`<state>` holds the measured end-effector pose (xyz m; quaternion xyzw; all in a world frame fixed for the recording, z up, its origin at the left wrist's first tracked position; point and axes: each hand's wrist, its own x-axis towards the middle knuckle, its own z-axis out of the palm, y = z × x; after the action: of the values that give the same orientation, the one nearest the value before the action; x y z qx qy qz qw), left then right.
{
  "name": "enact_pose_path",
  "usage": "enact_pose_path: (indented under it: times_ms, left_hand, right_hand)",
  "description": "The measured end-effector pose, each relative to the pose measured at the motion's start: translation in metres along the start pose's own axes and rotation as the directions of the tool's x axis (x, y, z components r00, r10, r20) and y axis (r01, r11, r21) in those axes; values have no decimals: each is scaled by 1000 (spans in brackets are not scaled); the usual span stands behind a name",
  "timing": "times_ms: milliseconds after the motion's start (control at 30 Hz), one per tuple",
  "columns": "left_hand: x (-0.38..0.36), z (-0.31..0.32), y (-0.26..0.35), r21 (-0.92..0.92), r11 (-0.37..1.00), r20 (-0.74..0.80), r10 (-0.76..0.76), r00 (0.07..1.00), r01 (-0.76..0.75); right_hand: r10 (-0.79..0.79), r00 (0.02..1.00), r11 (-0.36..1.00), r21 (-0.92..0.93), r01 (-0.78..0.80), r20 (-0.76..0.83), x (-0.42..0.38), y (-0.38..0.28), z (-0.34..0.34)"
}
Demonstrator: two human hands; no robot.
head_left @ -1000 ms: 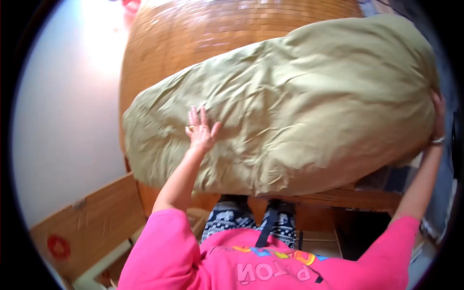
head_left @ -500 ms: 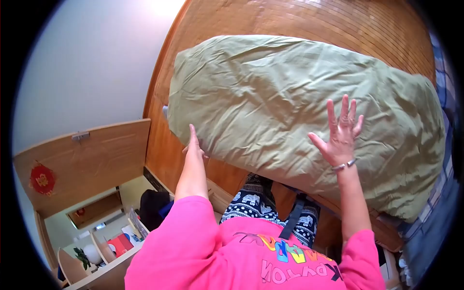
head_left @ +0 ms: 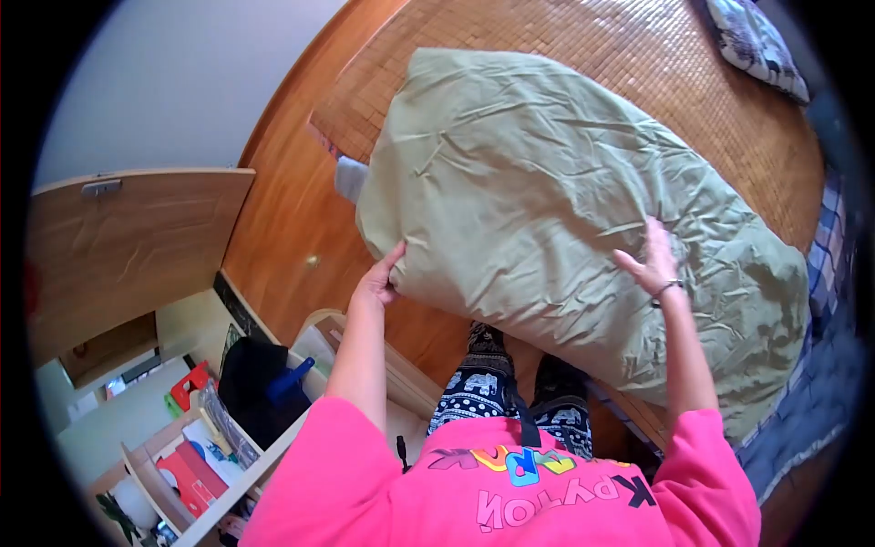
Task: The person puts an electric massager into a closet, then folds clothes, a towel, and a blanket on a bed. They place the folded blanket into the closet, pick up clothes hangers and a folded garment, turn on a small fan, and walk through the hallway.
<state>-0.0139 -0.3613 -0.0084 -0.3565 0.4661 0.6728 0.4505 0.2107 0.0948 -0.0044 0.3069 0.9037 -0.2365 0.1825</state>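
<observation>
A large, wrinkled pale green cloth bundle (head_left: 547, 191) lies across the near part of a bed covered by a woven mat (head_left: 638, 64). At the bundle's near left edge, my left hand (head_left: 381, 276) grips the green fabric between thumb and fingers. My right hand (head_left: 654, 260) rests on or just over the bundle's right half, fingers apart, the thumb pointing left. A bracelet (head_left: 666, 290) circles the right wrist.
A patterned pillow (head_left: 758, 47) lies at the far right of the bed. Blue checked fabric (head_left: 828, 246) hangs at the right edge. At lower left are a wooden door (head_left: 137, 251), shelves with a red box (head_left: 193, 476) and a black item (head_left: 251, 387).
My left hand has taken hold of the bundle's edge. The bundle now sits at a steeper slant, with more of the mat and the pillow in view. My right hand has turned sideways.
</observation>
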Motion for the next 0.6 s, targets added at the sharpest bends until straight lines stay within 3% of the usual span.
enact_pose_path:
  times_ms: [67,100,133,200,233,267,300,333,400,433,467,500,533,600]
  left_hand:
    - [-17,26,5,378,925,13,30,999,-32]
    - [-48,68,8,505,846,92,143,985,-170]
    - [-68,101,1,521,836,133,119,984,-171]
    - [-94,153,-23,640,544,421,342,840,-542]
    - [-96,174,-39,648,241,653,313,690,-722]
    - [-100,194,-56,534,-73,835,201,512,-842]
    - [-108,220,-80,469,-62,881,95,463,-881]
    - [-115,245,-106,407,-43,913,-8,408,-912]
    - [-106,289,-149,616,-208,617,-473,629,-760]
    - [-103,298,-171,546,-107,700,-486,523,-831]
    - [-99,303,-191,469,-5,772,-485,412,-883]
    - [-92,303,-212,357,-71,845,-400,354,-932]
    - [-89,308,-215,297,-220,853,-377,362,-929]
    - [-55,296,-220,289,-363,928,-123,352,-886]
  right_hand:
    - [-169,986,849,506,150,-8,-12,-70,-7]
    - [-206,967,567,824,-10,153,-24,-108,-14]
    - [-243,942,460,882,-99,232,-34,-142,-23]
    - [-298,914,293,938,-185,274,-56,-187,-56]
    - [-272,927,285,942,-178,257,-60,-180,-63]
    - [-183,982,456,890,34,56,-61,-174,-70]
    - [-132,978,623,754,207,-159,-63,-168,-77]
    - [13,987,733,673,98,-158,-72,-149,-94]
    - [203,923,586,795,153,-328,-77,-77,-85]
    - [317,905,566,823,58,-282,-81,-34,-80]
    - [356,876,588,806,59,-324,-81,12,-61]
    - [495,841,484,873,-59,-217,-68,74,-14]
    - [554,809,530,832,-163,-195,-69,126,20]
    - [566,695,807,473,-354,-444,-77,186,50]
